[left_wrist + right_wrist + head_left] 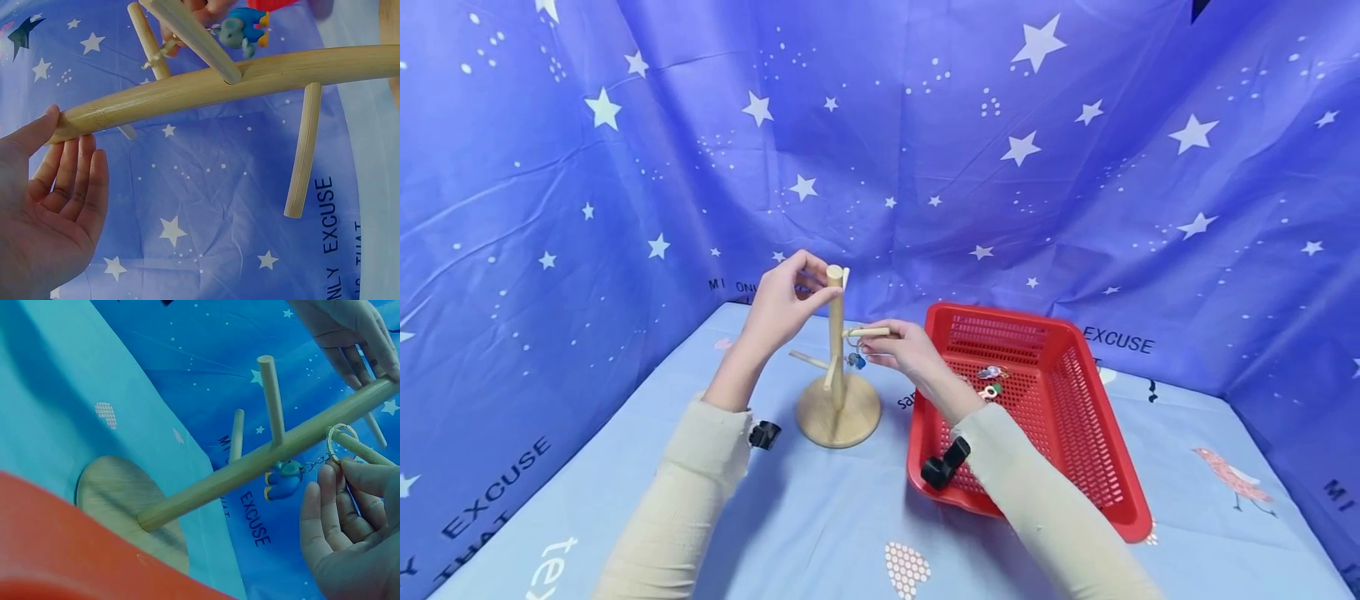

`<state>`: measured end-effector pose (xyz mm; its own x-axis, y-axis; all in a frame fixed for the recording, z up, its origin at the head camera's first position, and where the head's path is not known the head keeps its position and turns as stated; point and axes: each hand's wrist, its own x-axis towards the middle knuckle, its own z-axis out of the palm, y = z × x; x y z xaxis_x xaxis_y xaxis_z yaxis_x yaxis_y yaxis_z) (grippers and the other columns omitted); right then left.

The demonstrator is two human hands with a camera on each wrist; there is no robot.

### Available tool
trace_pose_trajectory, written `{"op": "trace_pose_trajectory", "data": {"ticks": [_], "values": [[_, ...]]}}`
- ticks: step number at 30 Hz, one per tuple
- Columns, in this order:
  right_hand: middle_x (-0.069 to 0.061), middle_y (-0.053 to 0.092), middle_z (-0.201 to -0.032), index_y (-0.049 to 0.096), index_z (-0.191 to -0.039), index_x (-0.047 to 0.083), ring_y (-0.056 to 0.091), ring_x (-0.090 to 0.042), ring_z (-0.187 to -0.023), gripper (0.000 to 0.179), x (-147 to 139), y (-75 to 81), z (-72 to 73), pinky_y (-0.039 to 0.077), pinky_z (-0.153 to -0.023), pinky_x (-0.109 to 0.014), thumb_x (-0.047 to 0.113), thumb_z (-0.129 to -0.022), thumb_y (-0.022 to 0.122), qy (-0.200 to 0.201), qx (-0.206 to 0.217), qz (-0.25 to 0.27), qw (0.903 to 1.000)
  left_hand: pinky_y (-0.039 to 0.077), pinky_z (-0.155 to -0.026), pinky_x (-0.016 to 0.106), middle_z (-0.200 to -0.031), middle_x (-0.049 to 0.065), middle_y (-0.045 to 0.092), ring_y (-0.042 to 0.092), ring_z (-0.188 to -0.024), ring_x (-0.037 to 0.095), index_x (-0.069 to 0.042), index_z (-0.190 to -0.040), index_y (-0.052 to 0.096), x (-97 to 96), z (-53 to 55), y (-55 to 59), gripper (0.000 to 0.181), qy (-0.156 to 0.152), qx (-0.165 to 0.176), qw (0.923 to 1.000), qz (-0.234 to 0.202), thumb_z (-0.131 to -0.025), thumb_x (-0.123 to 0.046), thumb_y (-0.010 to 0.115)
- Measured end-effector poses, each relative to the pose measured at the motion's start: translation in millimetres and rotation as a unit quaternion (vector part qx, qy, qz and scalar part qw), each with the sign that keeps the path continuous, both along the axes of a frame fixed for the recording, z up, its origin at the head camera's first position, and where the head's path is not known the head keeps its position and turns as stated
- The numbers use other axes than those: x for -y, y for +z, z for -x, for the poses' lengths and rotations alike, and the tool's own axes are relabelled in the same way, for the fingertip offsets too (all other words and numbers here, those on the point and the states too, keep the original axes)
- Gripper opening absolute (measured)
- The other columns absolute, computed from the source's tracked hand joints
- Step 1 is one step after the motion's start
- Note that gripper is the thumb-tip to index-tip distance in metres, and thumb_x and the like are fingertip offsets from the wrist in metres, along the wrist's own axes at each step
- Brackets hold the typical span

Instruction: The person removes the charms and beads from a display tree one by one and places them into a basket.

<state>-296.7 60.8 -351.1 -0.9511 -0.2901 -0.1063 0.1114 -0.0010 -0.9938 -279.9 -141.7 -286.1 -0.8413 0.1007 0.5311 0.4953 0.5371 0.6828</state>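
Observation:
A wooden peg stand (837,342) with a round base stands upright on the blue cloth. My left hand (778,304) grips the top of its post between thumb and fingers, as the left wrist view also shows. At one of the side pegs, my right hand (353,531) pinches a metal key ring (329,445) between thumb and forefinger. The ring encircles that peg (365,450) near the post. From its short chain hangs a keychain figure (286,482) in blue and grey with yellow-orange feet, close beside the post.
To the right sits a red perforated basket (1116,433), its near-left part under my right forearm. Inside lie a colourful keychain (992,372) and a white-and-green one (991,391). Blue star-printed curtains (880,167) enclose the back and sides.

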Motion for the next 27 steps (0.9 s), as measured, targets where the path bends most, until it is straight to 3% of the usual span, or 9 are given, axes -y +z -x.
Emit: {"op": "trace_pose_trajectory", "data": {"ticks": [7, 27], "values": [[-0.008, 0.071, -0.105, 0.063, -0.124, -0.006, 0.069, -0.008, -0.081, 0.030, -14, 6.8, -2.2, 0.059, -0.089, -0.031, 0.000, -0.095, 0.061, -0.031, -0.004, 0.003, 0.9995, 0.054, -0.072, 0.032, -0.100, 0.014, 0.072, 0.072, -0.087, 0.026, -0.003, -0.106, 0.063, -0.6, -1.6, -1.0, 0.028, -0.003, -0.004, 1.0000, -0.007, -0.088, -0.018, 0.078], [0.004, 0.070, -0.087, 0.061, -0.112, -0.002, 0.069, -0.007, -0.080, 0.016, -64, 21.6, -10.8, 0.059, -0.084, -0.025, 0.004, -0.098, 0.060, -0.051, -0.018, 0.031, 0.9981, 0.052, -0.069, 0.026, -0.100, 0.014, 0.072, 0.072, -0.087, 0.026, -0.003, -0.105, 0.063, -1.8, -2.2, -1.3, 0.028, -0.001, -0.013, 0.9999, -0.008, -0.087, -0.018, 0.078]]}}
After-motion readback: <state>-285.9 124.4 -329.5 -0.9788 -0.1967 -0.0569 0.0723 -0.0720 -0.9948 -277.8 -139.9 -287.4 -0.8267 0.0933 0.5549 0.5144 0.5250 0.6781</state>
